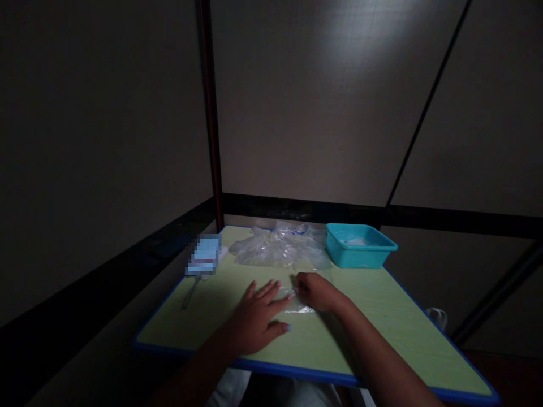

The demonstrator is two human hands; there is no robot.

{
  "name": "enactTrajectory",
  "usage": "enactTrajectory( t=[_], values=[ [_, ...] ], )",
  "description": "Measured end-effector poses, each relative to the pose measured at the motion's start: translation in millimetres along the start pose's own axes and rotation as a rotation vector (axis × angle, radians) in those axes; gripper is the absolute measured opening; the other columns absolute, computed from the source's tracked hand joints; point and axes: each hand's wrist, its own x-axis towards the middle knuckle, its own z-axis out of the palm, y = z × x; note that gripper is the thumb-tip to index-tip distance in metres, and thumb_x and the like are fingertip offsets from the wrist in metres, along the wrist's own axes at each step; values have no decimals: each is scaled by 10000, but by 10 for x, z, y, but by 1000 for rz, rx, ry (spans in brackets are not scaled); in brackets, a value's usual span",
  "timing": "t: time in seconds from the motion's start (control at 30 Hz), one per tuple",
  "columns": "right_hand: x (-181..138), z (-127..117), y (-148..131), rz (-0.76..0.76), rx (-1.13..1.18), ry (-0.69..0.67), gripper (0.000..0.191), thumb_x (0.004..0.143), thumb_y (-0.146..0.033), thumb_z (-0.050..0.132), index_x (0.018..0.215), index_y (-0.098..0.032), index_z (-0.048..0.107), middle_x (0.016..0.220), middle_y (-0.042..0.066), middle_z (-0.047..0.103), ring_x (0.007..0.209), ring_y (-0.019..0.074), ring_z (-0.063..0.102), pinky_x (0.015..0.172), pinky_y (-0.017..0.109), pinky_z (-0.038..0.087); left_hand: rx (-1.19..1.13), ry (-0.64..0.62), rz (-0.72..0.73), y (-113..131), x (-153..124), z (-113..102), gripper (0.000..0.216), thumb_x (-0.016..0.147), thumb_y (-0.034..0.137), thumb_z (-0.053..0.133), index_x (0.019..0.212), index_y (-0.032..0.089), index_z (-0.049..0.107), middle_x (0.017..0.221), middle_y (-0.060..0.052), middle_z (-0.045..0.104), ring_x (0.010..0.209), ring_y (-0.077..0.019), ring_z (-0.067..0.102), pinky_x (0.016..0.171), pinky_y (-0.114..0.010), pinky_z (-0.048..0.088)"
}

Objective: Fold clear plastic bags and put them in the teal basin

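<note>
dim light; detail is poor throughout. a small clear plastic bag lies flat on the green table near its middle, its outline hard to trace against the surface. further off, a heap of clear plastic bags sits by the far edge, individual pieces not separable by eye. to its right stands a teal tub holding something pale that cannot be identified. at the far left corner a blue object is pixelated, with a thin cord or strap trailing toward the near side. both forearms are cut off by the lower frame, and the table's near right corner runs out of view. open tabletop lies to the right of the hands and along the near blue rim. the left hand rests palm down, fingers spread and extended, fingertips on the left end of the small bag. the right hand is loosely curled, fingertips pinching the small bag's far edge; exact grip cannot be told.
</note>
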Motion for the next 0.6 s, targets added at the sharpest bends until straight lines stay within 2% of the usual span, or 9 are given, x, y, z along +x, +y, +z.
enactTrajectory(
  t=[0.17,0.4,0.6],
  values=[
    [9,-2,-8,-3,-14,10,133,750,-165,454,790,-142,578,731,58,609,601,112,464,527,215,261,39,21,-45,-17,3,10,515,808,472,499,1294,361,369,1409,-61,318,1295,-288,251,1011,-596,118],
    [27,-18,-43,5,-30,5,145,752,-166,449,780,-131,587,720,80,620,587,122,467,516,224,257,30,1,14,45,14,-47,559,790,510,507,1303,343,360,1396,-61,342,1293,-265,265,1032,-566,102],
    [26,-30,-48,15,-17,-4,150,739,-152,460,785,-124,599,709,78,624,576,118,463,509,221,259,34,-80,-44,48,-18,-21,559,826,506,447,1337,339,297,1434,-58,253,1319,-258,193,1031,-537,146]
  ],
)
